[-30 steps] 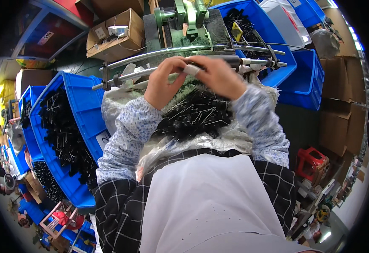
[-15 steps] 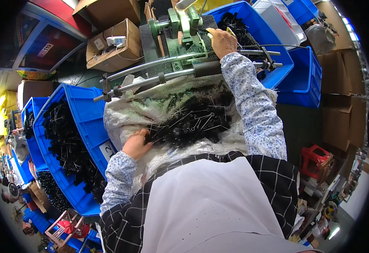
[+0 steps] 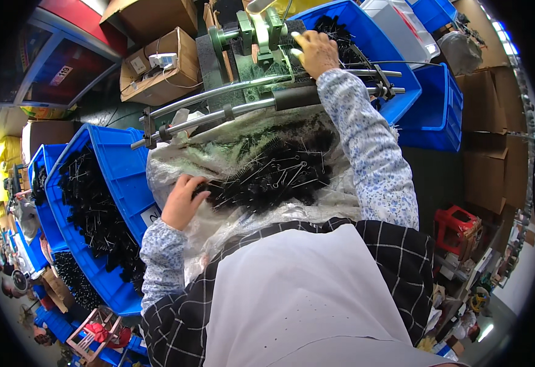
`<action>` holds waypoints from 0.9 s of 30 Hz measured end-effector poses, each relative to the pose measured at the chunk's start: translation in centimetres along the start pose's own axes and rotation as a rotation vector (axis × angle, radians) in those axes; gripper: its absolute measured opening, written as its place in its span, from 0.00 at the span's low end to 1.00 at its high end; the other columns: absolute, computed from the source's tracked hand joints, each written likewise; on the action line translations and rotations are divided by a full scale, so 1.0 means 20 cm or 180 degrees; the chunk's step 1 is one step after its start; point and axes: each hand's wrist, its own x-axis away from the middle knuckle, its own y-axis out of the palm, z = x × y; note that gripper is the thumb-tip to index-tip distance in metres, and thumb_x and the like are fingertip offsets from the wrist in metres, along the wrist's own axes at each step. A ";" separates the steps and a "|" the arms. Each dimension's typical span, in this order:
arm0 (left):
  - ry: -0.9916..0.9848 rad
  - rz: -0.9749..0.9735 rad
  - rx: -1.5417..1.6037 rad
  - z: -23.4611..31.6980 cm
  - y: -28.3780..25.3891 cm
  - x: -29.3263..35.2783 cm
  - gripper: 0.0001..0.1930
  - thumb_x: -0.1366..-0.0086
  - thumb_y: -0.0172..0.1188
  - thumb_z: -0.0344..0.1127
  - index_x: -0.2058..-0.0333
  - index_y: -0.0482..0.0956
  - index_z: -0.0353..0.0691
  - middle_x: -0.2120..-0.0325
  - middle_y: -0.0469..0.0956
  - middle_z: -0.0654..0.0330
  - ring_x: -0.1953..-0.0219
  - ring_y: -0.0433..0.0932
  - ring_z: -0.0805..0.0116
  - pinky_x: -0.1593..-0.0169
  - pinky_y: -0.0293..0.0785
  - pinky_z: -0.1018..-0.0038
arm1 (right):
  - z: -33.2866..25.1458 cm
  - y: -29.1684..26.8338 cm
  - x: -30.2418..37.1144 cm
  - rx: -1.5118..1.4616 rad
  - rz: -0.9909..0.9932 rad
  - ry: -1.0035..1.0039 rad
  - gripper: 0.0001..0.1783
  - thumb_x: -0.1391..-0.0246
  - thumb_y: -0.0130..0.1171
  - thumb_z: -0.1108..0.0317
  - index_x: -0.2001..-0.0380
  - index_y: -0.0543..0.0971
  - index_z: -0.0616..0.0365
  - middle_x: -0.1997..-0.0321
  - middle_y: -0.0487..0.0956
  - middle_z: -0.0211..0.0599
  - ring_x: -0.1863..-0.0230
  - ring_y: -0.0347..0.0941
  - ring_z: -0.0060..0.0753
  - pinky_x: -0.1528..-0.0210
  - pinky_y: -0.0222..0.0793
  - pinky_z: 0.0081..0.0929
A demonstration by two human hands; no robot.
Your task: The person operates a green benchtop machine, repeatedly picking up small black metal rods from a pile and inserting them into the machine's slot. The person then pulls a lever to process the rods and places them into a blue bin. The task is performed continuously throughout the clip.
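A heap of black twisted-wire brushes with thin metal stems and loop ends lies on a whitish plastic sheet across my lap. At the heap's left edge is my left hand, thumb and fingers apart around some dark bristles, with no firm grip showing. Beside the green bench machine, my right hand reaches forward, yellow covers on its thumb and a finger. Those two digits are spread, and I see nothing held between them. My right forearm passes over the metal rails with their black padded sleeve.
A blue bin full of black brushes stands at left. Another blue bin with brushes is behind the right hand, beside a further blue bin. An open cardboard box sits left of the machine. A red stool is at right.
My left hand has moved left and slightly up along the heap's edge, its fingers spreading. My right hand has shifted slightly left and up, its thumb and finger now apart. The view has shifted slightly.
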 end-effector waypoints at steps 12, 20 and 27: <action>0.0457 0.0665 0.0144 0.21 -0.21 -0.10 0.17 0.41 0.48 0.23 0.52 0.67 0.37 0.58 0.61 0.49 0.59 0.66 0.57 0.54 0.66 0.71 | -0.21 0.05 0.04 -0.0212 0.0190 0.0276 0.18 0.57 0.54 0.62 0.60 0.76 0.52 0.65 0.77 0.34 0.58 0.72 0.38 0.59 0.64 0.39; 0.0907 0.0940 0.0343 0.30 -0.22 -0.18 0.14 0.44 0.54 0.21 0.57 0.70 0.36 0.57 0.67 0.53 0.58 0.71 0.62 0.56 0.70 0.74 | -0.26 0.03 0.04 -0.0017 0.0127 0.0307 0.16 0.55 0.55 0.61 0.60 0.77 0.50 0.64 0.79 0.34 0.55 0.72 0.38 0.57 0.63 0.41; 0.0950 0.1480 0.0722 0.24 -0.20 -0.19 0.16 0.45 0.53 0.19 0.56 0.72 0.35 0.57 0.69 0.54 0.56 0.72 0.62 0.56 0.72 0.74 | 0.09 0.07 0.01 -0.0216 0.0008 0.0312 0.14 0.54 0.56 0.53 0.66 0.80 0.45 0.64 0.79 0.34 0.60 0.74 0.43 0.60 0.68 0.44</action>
